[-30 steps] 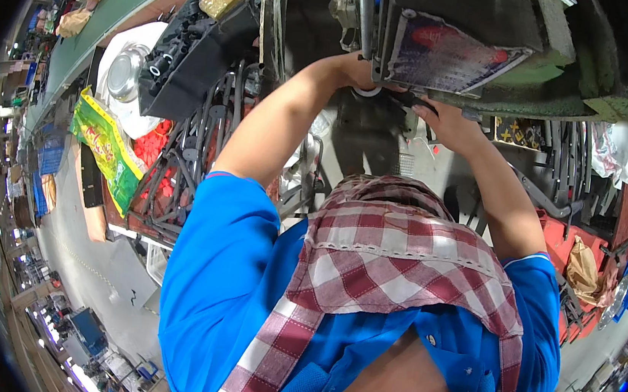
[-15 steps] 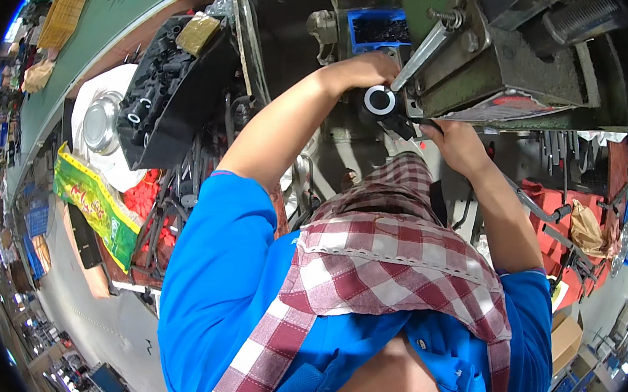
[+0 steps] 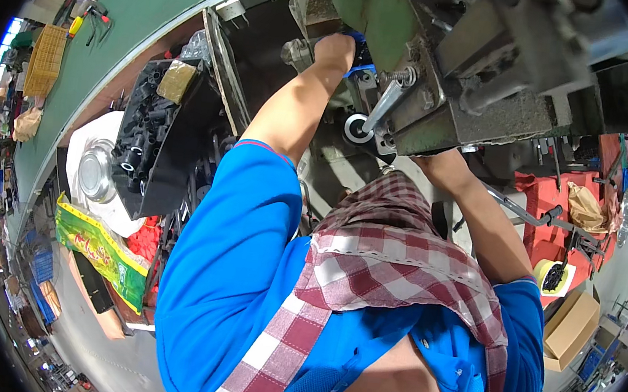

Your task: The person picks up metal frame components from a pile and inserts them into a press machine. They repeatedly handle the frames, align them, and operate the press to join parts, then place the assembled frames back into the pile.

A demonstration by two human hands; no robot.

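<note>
Left grip (image 3: 335, 50) at the blue plastic bin (image 3: 364, 72), presumably placed there for easy reach; right grip (image 3: 440, 165) beside the green metal machine (image 3: 383, 13). Fingers hidden: closure and hold cannot be told. The black cylindrical part with white end ring (image 3: 348, 128) sits between both.

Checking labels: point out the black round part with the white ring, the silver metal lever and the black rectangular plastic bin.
Black round part with the white ring (image 3: 347, 127), head view: ring's left side.
Silver metal lever (image 3: 386, 106), head view: mid-shaft.
Black rectangular plastic bin (image 3: 168, 156), head view: right-hand wall.
</note>
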